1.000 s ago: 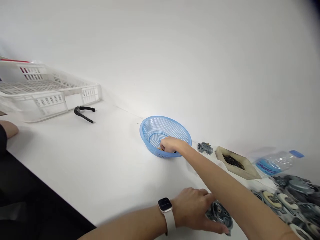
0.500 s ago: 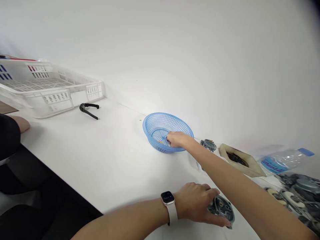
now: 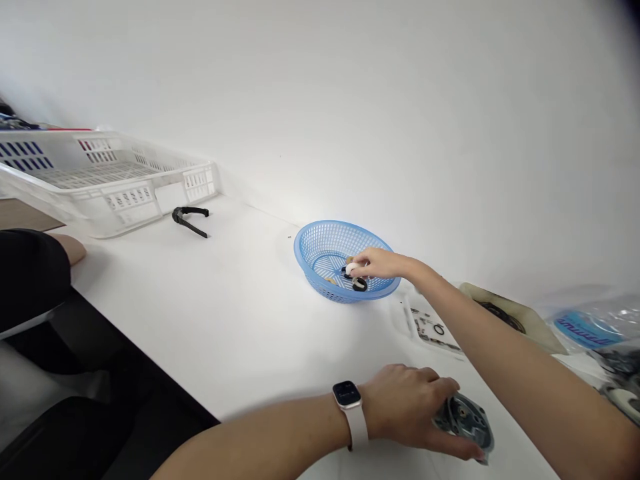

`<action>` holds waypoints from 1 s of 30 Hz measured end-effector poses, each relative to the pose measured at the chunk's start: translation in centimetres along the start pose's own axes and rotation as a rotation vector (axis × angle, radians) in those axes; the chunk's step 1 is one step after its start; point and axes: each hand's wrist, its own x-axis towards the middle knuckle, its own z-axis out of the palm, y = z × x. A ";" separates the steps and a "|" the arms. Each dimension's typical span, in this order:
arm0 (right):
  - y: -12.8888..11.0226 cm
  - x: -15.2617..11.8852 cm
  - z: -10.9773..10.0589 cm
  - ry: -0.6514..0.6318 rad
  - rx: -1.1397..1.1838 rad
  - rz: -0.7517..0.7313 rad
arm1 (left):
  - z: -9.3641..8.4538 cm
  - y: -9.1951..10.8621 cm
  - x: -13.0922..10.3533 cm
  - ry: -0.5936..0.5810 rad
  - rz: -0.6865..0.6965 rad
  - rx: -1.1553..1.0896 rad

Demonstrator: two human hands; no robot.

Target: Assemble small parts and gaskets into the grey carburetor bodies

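My left hand (image 3: 413,407), with a watch on its wrist, is wrapped round a grey cast-metal part (image 3: 467,421) that looks like a carburetor body, held low over the white table. My right hand (image 3: 375,263) reaches into a blue plastic basket (image 3: 320,283). Its fingertips pinch a small white rounded piece (image 3: 351,268). Just below the fingers, a black and white ring-like part (image 3: 359,285) lies in the basket, with a few small tan and dark pieces close by, partly hidden by the hand.
A white slatted crate (image 3: 120,207) stands at the left, beside black-handled pliers (image 3: 190,220). Right of the basket are a clear tray (image 3: 433,327) of small parts, a beige container (image 3: 543,327) and a plastic bottle (image 3: 590,327). Another person's arm (image 3: 73,248) rests at the left edge.
My right hand has risen slightly in the basket, and a white piece now shows in its fingers. My left hand still holds the metal part. The view has shifted left.
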 end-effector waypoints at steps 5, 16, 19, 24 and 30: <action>0.8 -4.2 -1.5 0.045 0.353 -0.065 | 0.1 0.1 -0.1 0.029 0.002 0.017; 5.7 -21.2 3.1 0.141 0.593 0.059 | -0.1 1.0 -0.6 0.036 -0.012 0.019; 6.3 -24.8 6.1 0.057 0.621 0.121 | -0.1 1.1 -0.6 0.020 -0.001 0.040; 6.3 -26.9 10.4 0.211 0.877 0.129 | 0.0 1.1 -0.5 -0.003 0.032 0.026; 6.3 -26.1 13.6 0.402 1.175 0.136 | -0.1 1.2 -0.3 0.026 -0.004 0.066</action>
